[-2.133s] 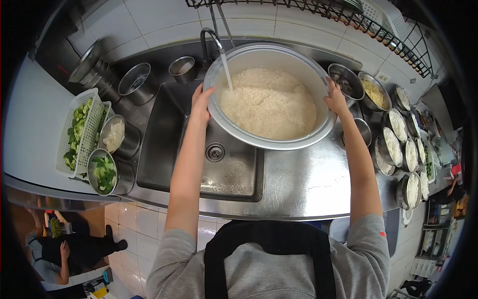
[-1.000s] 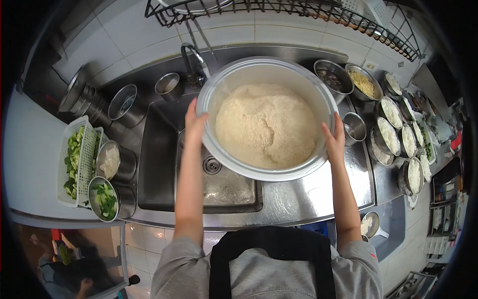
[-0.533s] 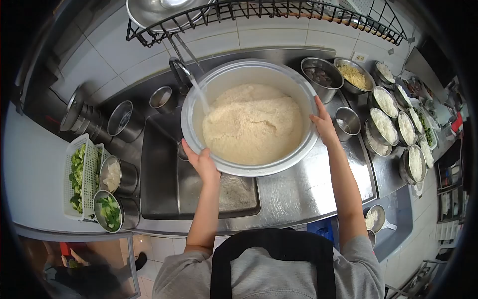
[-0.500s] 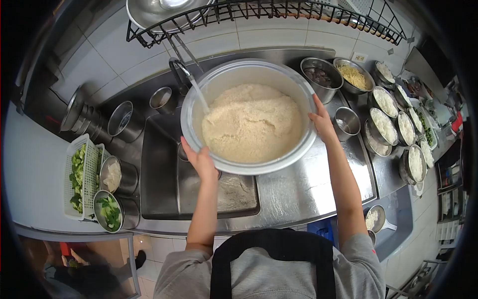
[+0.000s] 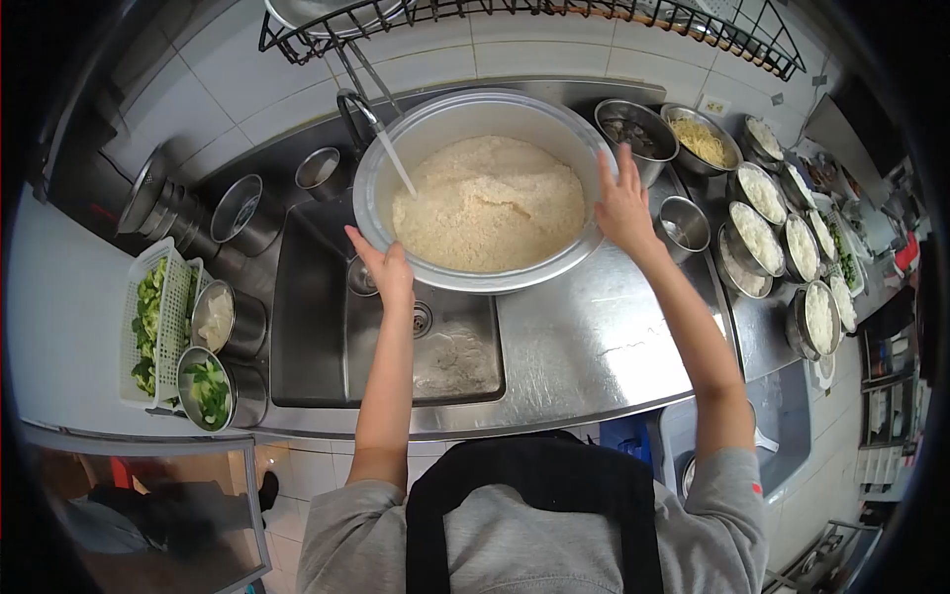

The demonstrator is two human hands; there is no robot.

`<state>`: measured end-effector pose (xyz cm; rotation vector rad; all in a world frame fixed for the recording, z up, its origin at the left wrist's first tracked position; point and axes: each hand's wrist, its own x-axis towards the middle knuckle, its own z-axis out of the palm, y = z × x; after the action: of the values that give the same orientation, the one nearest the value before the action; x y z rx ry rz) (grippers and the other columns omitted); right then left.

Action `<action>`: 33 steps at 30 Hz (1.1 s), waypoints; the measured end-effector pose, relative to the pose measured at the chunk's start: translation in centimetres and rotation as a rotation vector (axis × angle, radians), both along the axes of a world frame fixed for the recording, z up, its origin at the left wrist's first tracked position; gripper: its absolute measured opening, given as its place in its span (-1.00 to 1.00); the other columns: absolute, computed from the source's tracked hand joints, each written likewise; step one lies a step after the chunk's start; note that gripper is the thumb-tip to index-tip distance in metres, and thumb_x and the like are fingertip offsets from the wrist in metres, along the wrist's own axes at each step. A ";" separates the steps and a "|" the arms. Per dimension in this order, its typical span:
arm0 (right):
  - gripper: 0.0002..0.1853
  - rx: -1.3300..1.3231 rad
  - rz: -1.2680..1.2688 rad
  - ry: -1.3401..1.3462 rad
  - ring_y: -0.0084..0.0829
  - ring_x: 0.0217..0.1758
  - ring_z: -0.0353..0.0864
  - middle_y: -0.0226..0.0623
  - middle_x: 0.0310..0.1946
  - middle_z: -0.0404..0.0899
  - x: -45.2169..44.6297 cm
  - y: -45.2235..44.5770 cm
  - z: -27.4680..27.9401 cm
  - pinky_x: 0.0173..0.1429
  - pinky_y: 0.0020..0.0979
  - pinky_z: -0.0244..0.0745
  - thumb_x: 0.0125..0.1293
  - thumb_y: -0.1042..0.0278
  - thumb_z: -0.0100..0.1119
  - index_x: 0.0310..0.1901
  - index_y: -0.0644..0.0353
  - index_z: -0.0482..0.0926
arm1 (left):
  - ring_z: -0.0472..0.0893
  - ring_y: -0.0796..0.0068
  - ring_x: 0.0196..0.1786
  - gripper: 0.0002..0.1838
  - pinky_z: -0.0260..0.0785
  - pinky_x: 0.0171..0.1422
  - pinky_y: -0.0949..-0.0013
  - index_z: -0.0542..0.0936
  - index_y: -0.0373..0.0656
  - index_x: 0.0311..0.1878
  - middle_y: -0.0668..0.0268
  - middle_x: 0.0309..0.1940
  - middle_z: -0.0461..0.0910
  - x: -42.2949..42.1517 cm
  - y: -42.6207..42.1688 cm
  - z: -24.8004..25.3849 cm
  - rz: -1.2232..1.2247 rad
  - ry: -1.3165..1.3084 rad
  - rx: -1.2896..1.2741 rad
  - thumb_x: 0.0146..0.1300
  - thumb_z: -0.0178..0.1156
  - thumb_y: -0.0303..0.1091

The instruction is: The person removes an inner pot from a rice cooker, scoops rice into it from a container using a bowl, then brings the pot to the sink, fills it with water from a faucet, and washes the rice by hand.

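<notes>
A large round metal pot [image 5: 569,252] full of pale raw rice [image 5: 495,203] sits across the back of the sink and the counter. A whitish stream of water [image 5: 398,166] runs into it from the faucet [image 5: 354,104]. At the pot's lower left rim, my left hand [image 5: 388,275] keeps its thumb on the near side, the other fingers reaching along the outside and partly hidden. My right hand [image 5: 625,210] is by the right rim, fingers stretched and spread, not wrapped round it. Close to that hand stand a steel pot with dark contents [image 5: 633,134] and a small steel container [image 5: 683,228].
The steel sink [image 5: 312,327] lies left of centre. A white basket of greens [image 5: 158,322] and steel pots stand along the left. Noodles [image 5: 698,139] and several bowls of white shreds [image 5: 757,238] line the right. A black wire rack [image 5: 534,12] hangs above.
The pot of rice has moved slightly back, towards the wall. My right hand has loosened from the rim and spread its fingers; my left hand has stayed at the rim.
</notes>
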<state>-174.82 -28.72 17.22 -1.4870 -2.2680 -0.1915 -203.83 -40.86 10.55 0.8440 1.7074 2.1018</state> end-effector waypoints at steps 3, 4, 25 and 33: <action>-0.30 -0.121 0.390 -0.454 -0.14 0.28 0.18 0.01 0.23 0.12 -0.6 -6.0 7.1 0.16 -0.12 0.31 0.07 0.49 0.04 0.29 0.16 0.04 | -0.05 0.23 0.39 -0.15 -0.24 0.39 0.36 -0.19 -0.30 0.35 0.03 0.36 -0.17 -0.4 0.0 -0.2 0.047 0.176 -0.065 -0.01 -0.01 -0.61; -0.42 -0.149 0.549 -0.531 -0.22 0.04 0.47 -0.04 -0.02 0.41 -0.7 -9.3 10.1 -0.09 -0.29 0.50 0.04 0.50 0.05 0.17 0.27 0.22 | -0.09 0.22 0.40 -0.16 -0.27 0.39 0.36 -0.18 -0.29 0.35 0.03 0.36 -0.20 -0.6 -0.1 -0.4 0.026 0.188 -0.074 0.00 0.00 -0.60; -0.75 0.123 0.750 -0.381 -0.25 -0.39 0.59 -0.21 -0.52 0.55 -3.8 -22.0 19.0 -0.41 -0.37 0.48 -0.04 0.37 0.09 -0.28 0.25 0.53 | 0.05 0.27 0.34 -0.13 -0.16 0.37 0.34 -0.22 -0.26 0.35 0.03 0.33 -0.08 -0.4 -0.5 -0.3 -0.230 -0.107 0.036 0.01 0.04 -0.63; -0.42 -0.414 0.686 -0.332 -0.14 -0.31 0.59 -0.09 -0.50 0.56 -6.6 -7.2 1.5 -0.22 -0.23 0.46 0.19 -0.23 -0.12 -0.38 0.24 0.56 | 0.14 0.26 0.30 -0.13 -0.05 0.34 0.32 -0.19 -0.25 0.34 0.02 0.29 0.03 -4.4 1.1 2.2 -0.170 -0.301 0.101 0.02 0.09 -0.59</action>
<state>-181.43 -35.92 18.77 -0.7835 -3.0823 0.2712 -208.28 -39.71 12.79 0.6356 1.3393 2.0903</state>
